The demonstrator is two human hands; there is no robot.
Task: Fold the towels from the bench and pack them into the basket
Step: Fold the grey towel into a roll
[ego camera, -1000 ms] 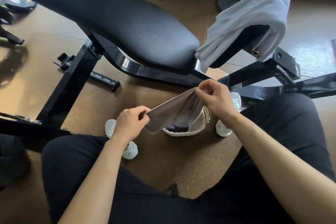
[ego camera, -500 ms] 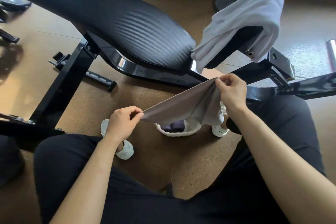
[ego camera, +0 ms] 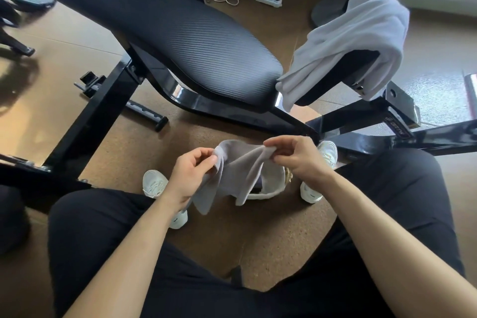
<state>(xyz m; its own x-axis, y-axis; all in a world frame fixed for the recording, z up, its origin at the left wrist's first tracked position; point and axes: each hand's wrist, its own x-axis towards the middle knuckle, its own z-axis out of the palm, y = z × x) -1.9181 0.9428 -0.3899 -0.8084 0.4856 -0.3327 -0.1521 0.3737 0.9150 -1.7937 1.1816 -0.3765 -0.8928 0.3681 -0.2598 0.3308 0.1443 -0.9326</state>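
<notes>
Small grey towel (ego camera: 240,173), soft & creased, hangs limp w/ two corners drooping, held up just over the white-rimmed basket (ego camera: 271,193) on the floor (ego camera: 271,240). Left hand (ego camera: 192,175) pinches its left top edge, right hand (ego camera: 296,157) pinches the right. Larger white towel (ego camera: 356,41) lies draped over the bench (ego camera: 206,46) end beyond.

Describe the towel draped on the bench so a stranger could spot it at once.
Find the long black padded weight bench slanting across the upper view. Over the smaller black seat pad at its right end hangs a crumpled white towel. Unlike the grey towel pinched lower down by the left hand and right hand, it is white and untouched.
</notes>
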